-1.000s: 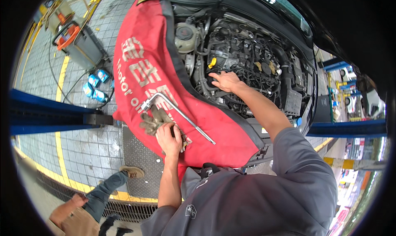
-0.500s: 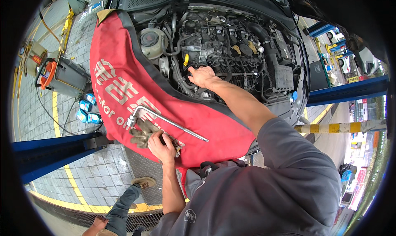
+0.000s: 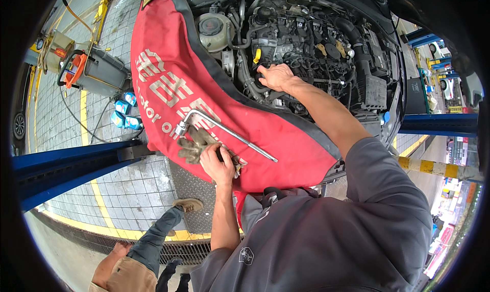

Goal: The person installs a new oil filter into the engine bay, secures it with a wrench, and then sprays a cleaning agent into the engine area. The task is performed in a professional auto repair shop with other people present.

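My right hand (image 3: 276, 77) reaches into the engine bay. Its fingers curl down around a dark part just beside the yellow dipstick handle (image 3: 257, 55); that part is hidden under the palm. Low on the red fender cover (image 3: 168, 52), my left hand (image 3: 217, 164) rests over a pair of soiled work gloves (image 3: 191, 148). Its fingers are bent, with something dark between thumb and forefinger that I cannot make out. A bent chrome socket wrench (image 3: 229, 132) lies on the cover just beyond the gloves, touched by neither hand.
Around my right hand spreads the engine (image 3: 301, 41), with a coolant tank (image 3: 213, 31) at its left. Blue lift arms (image 3: 76, 161) flank the car. Several blue bottles (image 3: 122, 108) and a grey wheeled bin (image 3: 104, 72) stand at left. Another person's leg (image 3: 158, 230) is behind me at lower left.
The whole view has shifted, so the car and cover appear farther right and higher. Both hands keep their places on the engine part and the gloves. The other person shows more at lower left.
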A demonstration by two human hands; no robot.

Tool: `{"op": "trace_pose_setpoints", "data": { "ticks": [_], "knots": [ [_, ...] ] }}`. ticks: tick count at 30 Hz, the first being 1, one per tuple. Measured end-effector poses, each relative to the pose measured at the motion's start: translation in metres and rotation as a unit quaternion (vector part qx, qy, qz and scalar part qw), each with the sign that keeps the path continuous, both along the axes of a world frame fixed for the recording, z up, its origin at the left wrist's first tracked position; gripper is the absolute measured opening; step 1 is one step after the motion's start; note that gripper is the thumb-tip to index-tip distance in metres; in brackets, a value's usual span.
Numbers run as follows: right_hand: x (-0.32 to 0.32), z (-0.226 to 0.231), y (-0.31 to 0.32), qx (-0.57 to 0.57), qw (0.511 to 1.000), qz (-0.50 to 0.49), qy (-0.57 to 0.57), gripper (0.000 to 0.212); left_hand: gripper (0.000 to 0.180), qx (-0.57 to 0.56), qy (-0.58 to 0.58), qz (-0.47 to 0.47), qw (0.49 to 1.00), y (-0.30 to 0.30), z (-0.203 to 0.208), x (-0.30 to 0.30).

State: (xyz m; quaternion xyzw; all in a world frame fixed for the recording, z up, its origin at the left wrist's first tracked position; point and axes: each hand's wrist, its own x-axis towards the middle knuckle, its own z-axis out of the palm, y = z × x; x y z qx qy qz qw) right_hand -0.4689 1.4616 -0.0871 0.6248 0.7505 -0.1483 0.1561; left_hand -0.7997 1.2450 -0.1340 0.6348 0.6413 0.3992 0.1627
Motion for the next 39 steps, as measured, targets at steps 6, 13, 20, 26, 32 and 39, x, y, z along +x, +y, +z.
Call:
{"op": "trace_pose_setpoints", "data": {
  "ticks": [6,13,20,26,32,39],
  "knots": [
    [-0.014,0.002,-0.006,0.006,0.998,-0.069,-0.012,0.052,0.018,0.004,0.007,-0.001,1.000,0.000,0.000,0.001],
    [-0.071,0.036,-0.129,0.206,0.951,-0.128,0.193,0.034,0.030,0.036,0.040,0.030,0.998,0.027,0.027,-0.041],
    [-0.135,0.023,-0.265,0.054,0.967,-0.068,0.240,0.043,0.055,-0.044,0.223,-0.076,0.971,0.106,0.046,-0.088],
    [-0.134,-0.008,-0.254,0.112,0.960,-0.118,0.227,0.028,0.056,-0.105,0.280,-0.136,0.945,0.127,0.041,-0.093],
    [-0.108,0.032,-0.247,0.033,0.924,-0.191,0.330,0.024,0.051,-0.098,0.208,-0.142,0.963,0.128,0.058,-0.083],
    [-0.006,0.075,-0.254,0.164,0.896,-0.270,0.313,0.040,0.049,-0.043,0.018,-0.213,0.976,0.145,0.088,0.018]
  ]
}}
